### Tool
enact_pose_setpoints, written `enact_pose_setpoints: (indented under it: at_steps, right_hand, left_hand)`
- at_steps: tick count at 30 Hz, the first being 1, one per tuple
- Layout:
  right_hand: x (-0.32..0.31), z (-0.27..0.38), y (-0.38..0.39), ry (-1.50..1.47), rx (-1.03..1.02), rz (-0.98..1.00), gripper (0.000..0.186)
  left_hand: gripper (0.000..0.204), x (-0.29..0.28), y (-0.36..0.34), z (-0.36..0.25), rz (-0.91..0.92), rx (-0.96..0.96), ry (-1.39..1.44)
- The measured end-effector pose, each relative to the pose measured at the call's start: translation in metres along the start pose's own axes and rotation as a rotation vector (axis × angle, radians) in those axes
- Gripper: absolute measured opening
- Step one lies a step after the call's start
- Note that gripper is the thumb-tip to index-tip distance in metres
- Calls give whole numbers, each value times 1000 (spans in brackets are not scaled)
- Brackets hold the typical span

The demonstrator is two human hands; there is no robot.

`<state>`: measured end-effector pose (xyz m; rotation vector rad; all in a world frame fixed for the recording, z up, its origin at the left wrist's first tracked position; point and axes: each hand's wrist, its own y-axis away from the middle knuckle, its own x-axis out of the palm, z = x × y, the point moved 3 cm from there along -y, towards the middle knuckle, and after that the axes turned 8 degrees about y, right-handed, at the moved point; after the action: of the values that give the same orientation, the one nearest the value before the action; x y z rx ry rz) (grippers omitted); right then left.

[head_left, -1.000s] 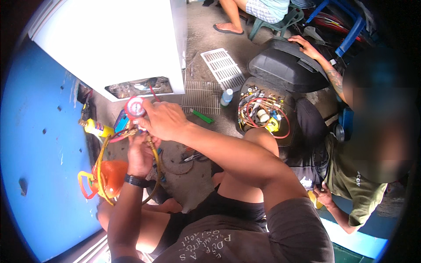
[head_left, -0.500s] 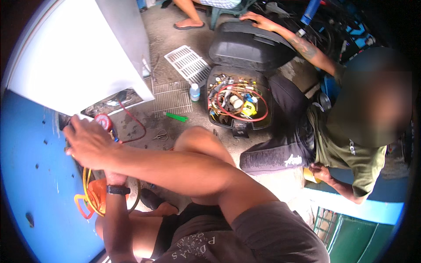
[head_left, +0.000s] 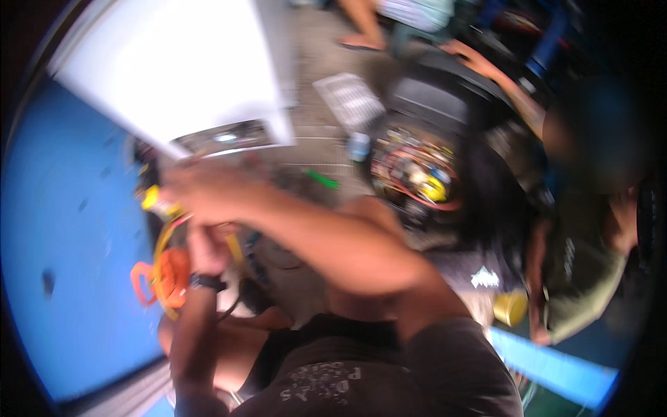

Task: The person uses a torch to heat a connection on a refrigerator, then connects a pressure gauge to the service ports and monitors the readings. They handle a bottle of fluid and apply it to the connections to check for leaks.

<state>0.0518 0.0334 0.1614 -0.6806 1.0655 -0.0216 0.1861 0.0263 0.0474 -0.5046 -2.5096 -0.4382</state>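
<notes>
My right hand point(head_left: 199, 189) is smeared by motion beside the lower corner of a white refrigerator point(head_left: 167, 62). My left hand point(head_left: 207, 249), with a dark watch on the wrist, is just below it; its fingers are largely hidden. A yellow cylindrical piece point(head_left: 153, 199) shows by the right hand's fingertips; I cannot make out whether it is gripped. From near both hands a yellow hose point(head_left: 160, 244) loops down past an orange container point(head_left: 178, 272) with a handle.
A blue panel point(head_left: 76, 229) stands at my left. On the floor are a green-handled object point(head_left: 322, 179), a white slatted rack point(head_left: 349, 99) and a bottle point(head_left: 359, 146). A black case point(head_left: 434, 94) full of fittings lies open before a co-worker, near a yellow container point(head_left: 511, 308).
The view has swung left, so the scene appears shifted right. The red gauge near my right hand is no longer distinguishable, and the yellow piece now shows. The co-worker's lower hand has left the yellow container.
</notes>
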Motion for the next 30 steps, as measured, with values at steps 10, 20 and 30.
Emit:
enact_pose_setpoints:
  at_steps: [10,20,30]
  right_hand:
    - [23,-40,48,-1043,911,-48,69]
    - [41,-29,35,-1653,849,47,97]
    - [27,-35,32,-1699,755,43,71]
  left_hand:
    - [47,10,6,-34,44,-196,322]
    - [56,23,14,-43,66,-124,218]
    - [52,5,10,-50,66,-104,299]
